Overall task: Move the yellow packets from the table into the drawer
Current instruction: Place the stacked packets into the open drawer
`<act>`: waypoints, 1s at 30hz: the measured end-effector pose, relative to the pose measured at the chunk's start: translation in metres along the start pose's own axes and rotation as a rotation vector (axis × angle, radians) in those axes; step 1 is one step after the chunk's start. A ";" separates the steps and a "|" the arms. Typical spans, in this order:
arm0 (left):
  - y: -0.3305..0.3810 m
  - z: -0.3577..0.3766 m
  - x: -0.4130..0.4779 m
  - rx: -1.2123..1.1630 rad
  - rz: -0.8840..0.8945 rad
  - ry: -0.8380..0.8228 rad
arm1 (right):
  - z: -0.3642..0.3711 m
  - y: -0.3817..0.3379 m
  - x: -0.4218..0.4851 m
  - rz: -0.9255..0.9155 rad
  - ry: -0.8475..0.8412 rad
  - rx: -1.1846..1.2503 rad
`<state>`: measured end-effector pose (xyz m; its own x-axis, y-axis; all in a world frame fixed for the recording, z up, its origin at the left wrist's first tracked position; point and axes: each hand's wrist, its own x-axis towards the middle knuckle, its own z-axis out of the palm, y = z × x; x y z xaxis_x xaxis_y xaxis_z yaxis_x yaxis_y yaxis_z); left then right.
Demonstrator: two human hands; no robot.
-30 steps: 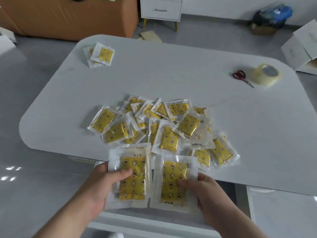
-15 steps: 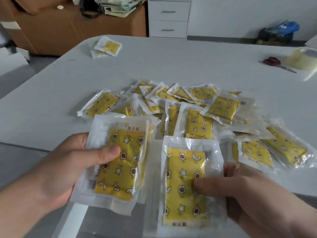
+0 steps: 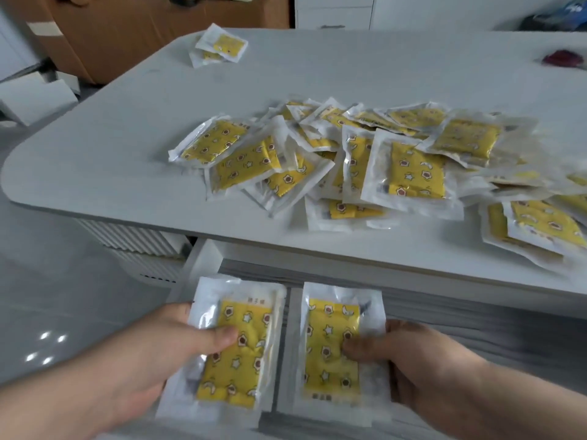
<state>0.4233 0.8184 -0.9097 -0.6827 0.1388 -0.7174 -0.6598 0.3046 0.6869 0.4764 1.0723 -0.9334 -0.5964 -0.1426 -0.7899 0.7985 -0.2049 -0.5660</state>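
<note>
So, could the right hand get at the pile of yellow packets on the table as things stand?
Probably yes, once freed: the right hand grips a yellow packet below the table, and nothing stands between it and the pile.

the heap of yellow packets (image 3: 406, 166) crowds the centre and right of the table (image 3: 95, 147); bare top lies open at left and upper middle. at the bottom, held packets (image 3: 235, 350) cover the left of the drawer (image 3: 492, 338); its right lies open.

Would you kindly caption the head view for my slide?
Left hand holds one yellow packet, right hand another, above the drawer; a pile lies on the table.
</note>
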 end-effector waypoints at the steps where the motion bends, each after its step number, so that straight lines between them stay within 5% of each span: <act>1: -0.003 0.003 0.007 0.017 -0.018 0.008 | -0.001 0.000 0.005 -0.009 0.043 -0.013; 10: 0.001 0.011 0.083 0.204 0.050 0.213 | 0.000 -0.014 0.048 -0.050 0.129 -0.109; 15: 0.001 0.012 0.088 0.507 0.215 0.375 | 0.013 -0.010 0.069 -0.089 0.156 -0.172; 30: 0.004 0.018 0.064 1.456 0.483 0.464 | 0.024 -0.004 0.083 -0.168 0.306 -0.479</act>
<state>0.3823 0.8451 -0.9547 -0.9396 0.2816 -0.1944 0.2975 0.9530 -0.0575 0.4218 1.0386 -0.9909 -0.7243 0.1543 -0.6720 0.6852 0.2696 -0.6766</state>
